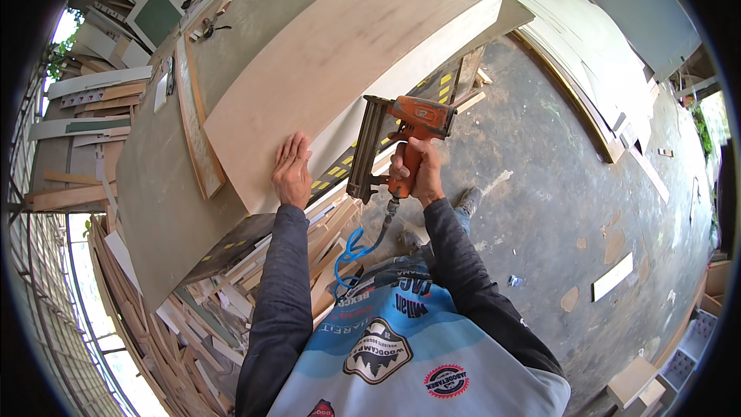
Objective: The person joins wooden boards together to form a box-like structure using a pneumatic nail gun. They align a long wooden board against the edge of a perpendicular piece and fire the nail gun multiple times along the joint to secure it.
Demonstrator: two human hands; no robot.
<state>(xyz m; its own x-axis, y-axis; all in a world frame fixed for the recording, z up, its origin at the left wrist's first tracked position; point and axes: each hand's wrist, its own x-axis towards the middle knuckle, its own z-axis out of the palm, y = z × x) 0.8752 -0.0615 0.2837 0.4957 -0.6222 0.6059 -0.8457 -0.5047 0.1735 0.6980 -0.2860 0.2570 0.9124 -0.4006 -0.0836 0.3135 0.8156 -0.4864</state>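
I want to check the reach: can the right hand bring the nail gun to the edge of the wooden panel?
Probably yes: the right hand holds the nail gun beside the wooden panel edge, nothing between.

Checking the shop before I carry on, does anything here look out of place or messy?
Yes. Offcut wood strips lie in a loose, crisscrossed heap under the workbench. The left hand lies flat on the plywood panel; the right hand grips the orange nail gun.

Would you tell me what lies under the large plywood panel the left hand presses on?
The plywood panel rests on a grey workbench; the bench surface beneath it is hidden. Left hand lies flat on top.
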